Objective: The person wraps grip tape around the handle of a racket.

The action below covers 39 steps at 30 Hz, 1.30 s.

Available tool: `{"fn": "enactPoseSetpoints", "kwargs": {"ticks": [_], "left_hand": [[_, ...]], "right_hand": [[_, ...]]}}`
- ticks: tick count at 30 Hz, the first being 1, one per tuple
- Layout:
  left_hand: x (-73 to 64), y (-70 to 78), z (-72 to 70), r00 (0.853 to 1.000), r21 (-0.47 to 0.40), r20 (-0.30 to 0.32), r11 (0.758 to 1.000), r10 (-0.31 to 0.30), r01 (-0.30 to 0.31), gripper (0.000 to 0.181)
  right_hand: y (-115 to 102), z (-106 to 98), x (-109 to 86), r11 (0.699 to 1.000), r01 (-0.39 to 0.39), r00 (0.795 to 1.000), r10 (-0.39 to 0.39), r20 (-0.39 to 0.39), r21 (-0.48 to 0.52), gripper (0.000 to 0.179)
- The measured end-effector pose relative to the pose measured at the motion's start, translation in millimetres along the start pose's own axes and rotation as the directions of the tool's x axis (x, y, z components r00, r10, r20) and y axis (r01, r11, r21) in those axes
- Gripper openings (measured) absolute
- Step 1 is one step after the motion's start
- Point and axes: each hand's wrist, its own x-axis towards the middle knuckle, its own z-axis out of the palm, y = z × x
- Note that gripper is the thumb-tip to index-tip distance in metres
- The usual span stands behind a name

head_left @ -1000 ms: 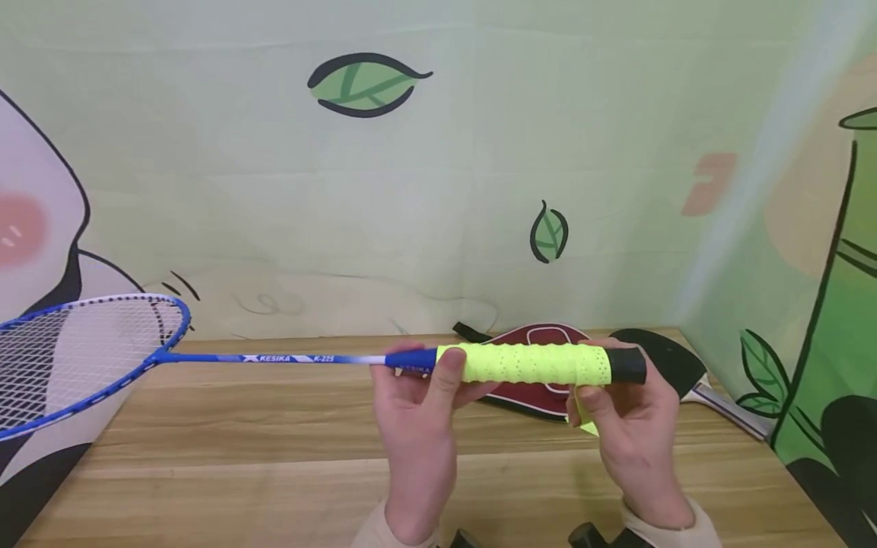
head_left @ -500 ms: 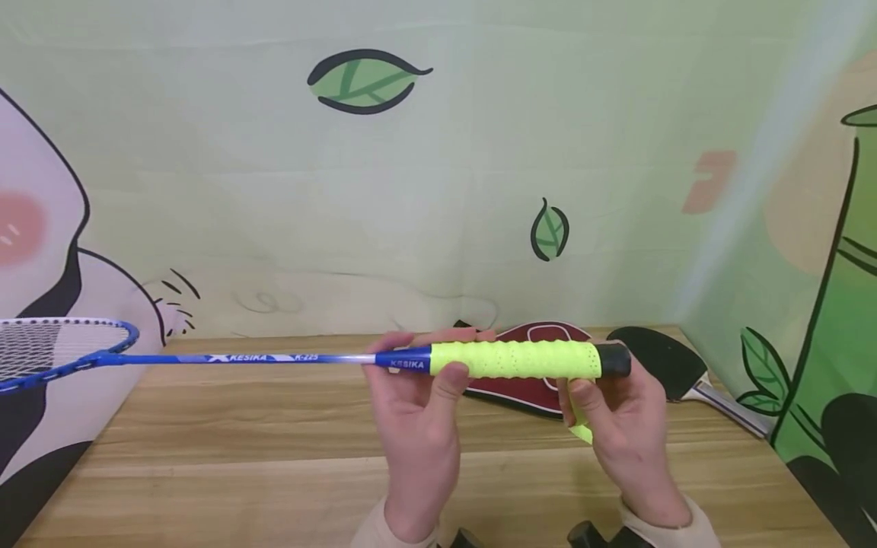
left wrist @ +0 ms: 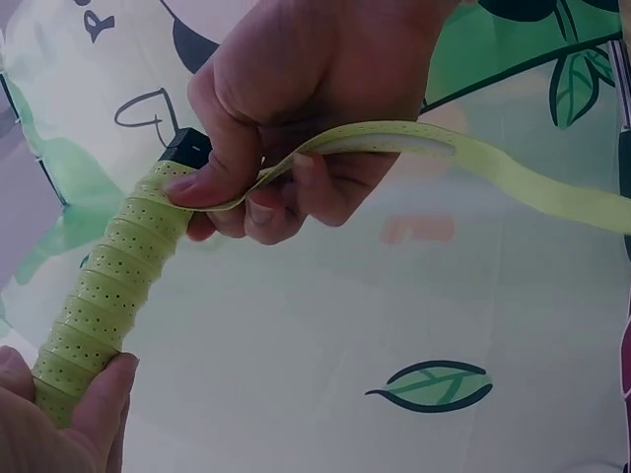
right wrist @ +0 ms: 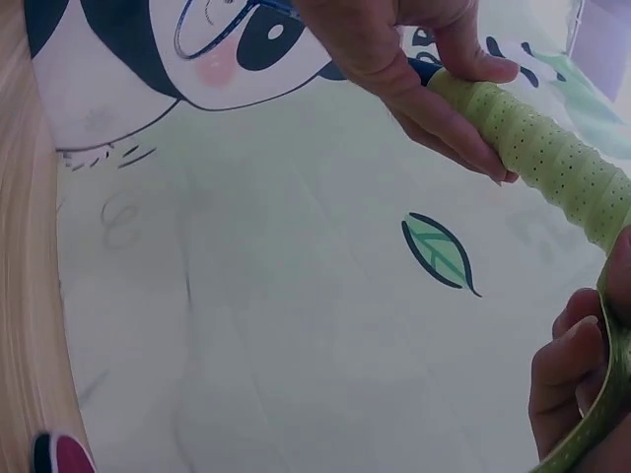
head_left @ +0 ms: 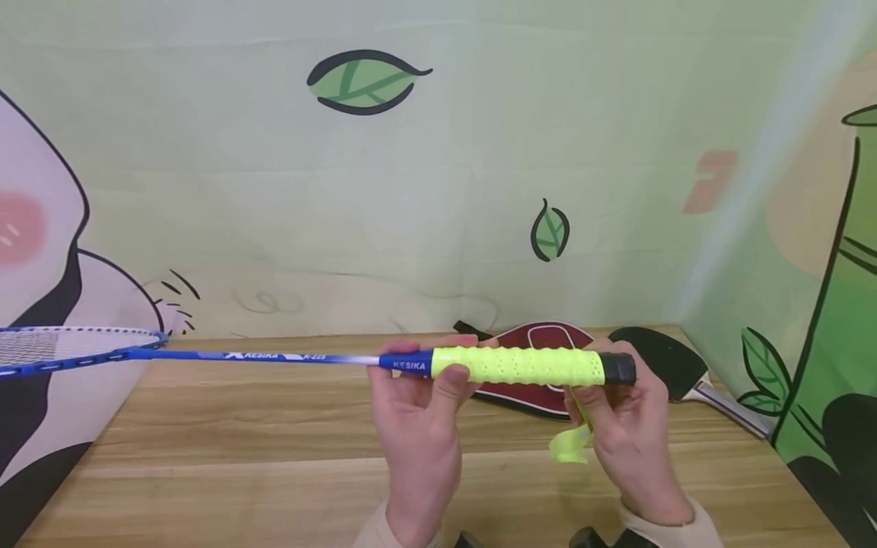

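A blue badminton racket (head_left: pixel 267 357) is held level above the table, its strung head at the left edge of the head view. Yellow perforated grip tape (head_left: pixel 524 366) is wound in overlapping turns along the handle, leaving the black butt end (head_left: pixel 620 369) bare. My left hand (head_left: pixel 419 438) grips the handle beside the blue cone, thumb on the tape. At the butt end, my right hand (head_left: pixel 637 453) pinches the tape between thumb and fingers. A loose tape tail (left wrist: pixel 542 187) runs out from that hand in the left wrist view; its curled part (head_left: pixel 570 445) hangs below in the head view.
Behind the handle, a maroon case (head_left: pixel 524 397) with white piping lies on the wooden table (head_left: pixel 240 472). A black table tennis bat (head_left: pixel 661 361) lies right of it. A printed cloth backdrop (head_left: pixel 438 190) stands along the table's back and right side.
The racket has rolled about its length, so its head appears flatter. The handle has shifted slightly left. More of the loose tape tail now hangs below my right hand.
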Motion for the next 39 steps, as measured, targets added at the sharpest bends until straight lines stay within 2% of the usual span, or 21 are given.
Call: {"fn": "enactPoseSetpoints", "kwargs": {"ticks": [3, 6, 13, 17, 20, 23, 25, 27, 29, 34, 39], "left_hand": [[0.3, 1.4, 0.6, 0.998, 0.032, -0.064, 0.999, -0.029, 0.031, 0.031], [1.0, 3.2, 1.6, 0.990, 0.065, -0.126, 0.995, -0.063, 0.071, 0.033], [2.6, 4.6, 1.6, 0.984, 0.110, -0.166, 0.990, -0.069, 0.088, 0.034], [2.7, 2.5, 1.7, 0.980, 0.085, -0.178, 0.990, -0.093, 0.109, 0.035], [1.8, 0.7, 2.5, 0.988, 0.015, -0.130, 0.997, -0.079, 0.082, 0.037], [0.8, -2.0, 3.3, 1.000, -0.059, -0.028, 0.998, -0.013, 0.011, 0.041], [0.2, -3.5, 3.7, 0.999, -0.082, 0.024, 0.996, 0.041, -0.039, 0.045], [-0.5, -4.0, 3.5, 0.996, -0.067, 0.050, 0.996, 0.068, -0.064, 0.044], [-1.2, -3.4, 3.1, 0.998, -0.035, 0.034, 0.998, 0.062, -0.061, 0.040], [-3.7, -1.8, 2.5, 0.999, 0.041, -0.037, 0.999, -0.018, 0.020, 0.036], [-4.1, -1.9, 2.4, 0.998, 0.097, -0.045, 0.995, -0.032, 0.036, 0.036]], "right_hand": [[-2.0, -1.0, -1.1, 0.998, -0.035, 0.999, 0.036, 0.021, -0.061, 0.014], [-2.5, -1.6, -2.7, 0.996, -0.040, 0.998, 0.044, 0.054, -0.075, 0.016], [-1.0, 0.6, -3.6, 1.000, 0.005, 0.996, -0.005, 0.088, 0.003, 0.031], [-2.1, 0.6, -4.3, 0.999, 0.015, 0.997, -0.018, 0.070, 0.033, 0.026], [-1.6, 1.2, -3.8, 0.997, 0.005, 0.999, -0.009, 0.047, 0.079, 0.021], [-0.6, 1.7, -3.2, 0.992, -0.023, 1.000, 0.022, 0.016, 0.123, 0.022], [-0.2, 1.2, -3.3, 0.989, -0.041, 0.999, 0.040, 0.006, 0.141, 0.021], [0.2, 0.1, -2.8, 0.986, -0.052, 0.999, 0.051, 0.012, 0.160, 0.024], [0.5, -1.0, -2.4, 0.986, -0.049, 0.999, 0.046, 0.023, 0.160, 0.028], [1.2, -2.7, -2.7, 0.993, 0.004, 1.000, -0.002, -0.017, 0.118, 0.034], [2.5, -2.9, -2.2, 0.998, 0.029, 0.998, -0.025, -0.054, 0.060, 0.033]]}}
